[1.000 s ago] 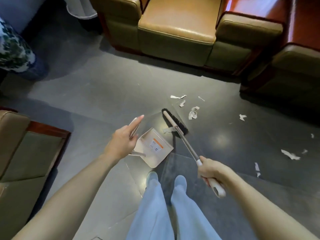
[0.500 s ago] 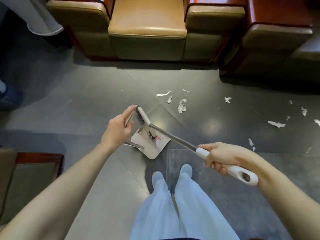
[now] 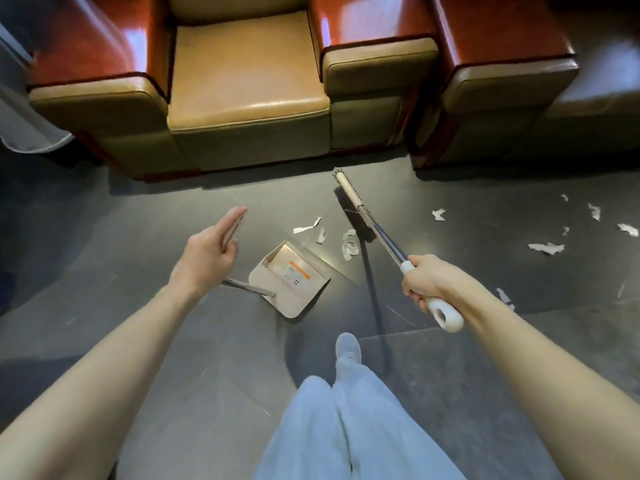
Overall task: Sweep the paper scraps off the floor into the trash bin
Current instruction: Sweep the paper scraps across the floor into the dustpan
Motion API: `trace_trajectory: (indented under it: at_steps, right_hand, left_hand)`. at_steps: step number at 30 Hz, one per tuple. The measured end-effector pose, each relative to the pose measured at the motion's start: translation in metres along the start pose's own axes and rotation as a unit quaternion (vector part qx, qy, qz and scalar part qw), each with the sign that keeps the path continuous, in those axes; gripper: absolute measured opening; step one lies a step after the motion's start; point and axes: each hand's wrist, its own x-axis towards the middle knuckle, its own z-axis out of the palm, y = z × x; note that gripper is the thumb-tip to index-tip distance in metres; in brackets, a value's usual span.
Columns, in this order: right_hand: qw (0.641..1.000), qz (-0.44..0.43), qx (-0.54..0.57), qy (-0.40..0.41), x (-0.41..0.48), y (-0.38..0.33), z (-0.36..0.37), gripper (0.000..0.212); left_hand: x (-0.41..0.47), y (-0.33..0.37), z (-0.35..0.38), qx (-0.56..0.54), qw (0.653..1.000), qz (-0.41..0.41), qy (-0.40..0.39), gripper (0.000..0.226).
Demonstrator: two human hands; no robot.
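Observation:
My right hand [image 3: 424, 284] grips the white end of the broom handle [image 3: 384, 239]. The broom's dark bristle head [image 3: 353, 211] rests on the grey floor just beyond a cluster of paper scraps [image 3: 348, 244], close to the armchair front. A beige dustpan [image 3: 291, 284] lies on the floor with its open mouth toward those scraps. My left hand [image 3: 207, 252] holds the top of the dustpan's long handle between thumb and nearly straight fingers. More paper scraps [image 3: 547, 248] are scattered to the right. No trash bin is in view.
A tan and red-brown armchair [image 3: 249, 109] stands straight ahead, with a second one [image 3: 502, 98] to its right. A white curtain hem [image 3: 27, 136] hangs at the far left. My legs in light trousers and one shoe [image 3: 348, 348] are below the dustpan.
The broom head has left the dustpan and swung forward and right, landing beyond the scrap cluster. The dustpan stays tilted on the floor in my left hand.

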Motion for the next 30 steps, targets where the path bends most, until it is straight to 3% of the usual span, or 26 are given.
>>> trace_trajectory:
  at_steps: [6,10,14,18,22,26,30]
  right_hand:
    - [0.998,0.056,0.038,0.007,0.045,-0.022,-0.008,0.025]
    - [0.988,0.086,0.124,-0.026,0.063,-0.051,0.006,0.020]
    - [0.980,0.089,0.163,-0.069,0.060,-0.094,0.041,0.040]
    - [0.974,0.095,0.184,-0.087,0.040,-0.145,0.082,0.055]
    - [0.928,0.144,0.317,-0.128,0.020,-0.182,0.101,0.056]
    - [0.900,0.170,0.378,-0.134,-0.001,-0.192,0.092,0.052]
    - [0.904,0.147,0.376,-0.142,-0.018,-0.198,0.075,0.055]
  left_hand:
    - [0.065,-0.020,-0.022,0.011,0.998,0.027,-0.051,0.064]
    - [0.111,-0.033,-0.035,0.016,0.992,0.079,-0.092,0.062]
    - [0.159,-0.047,-0.037,0.016,0.985,0.118,-0.125,0.059]
    - [0.198,-0.066,-0.043,0.002,0.987,0.093,-0.130,0.057]
    - [0.212,-0.074,-0.051,-0.036,0.985,0.082,-0.146,0.057]
    - [0.221,-0.081,-0.061,-0.035,0.978,0.108,-0.178,0.058]
    - [0.228,-0.088,-0.070,-0.022,0.968,0.137,-0.210,0.058]
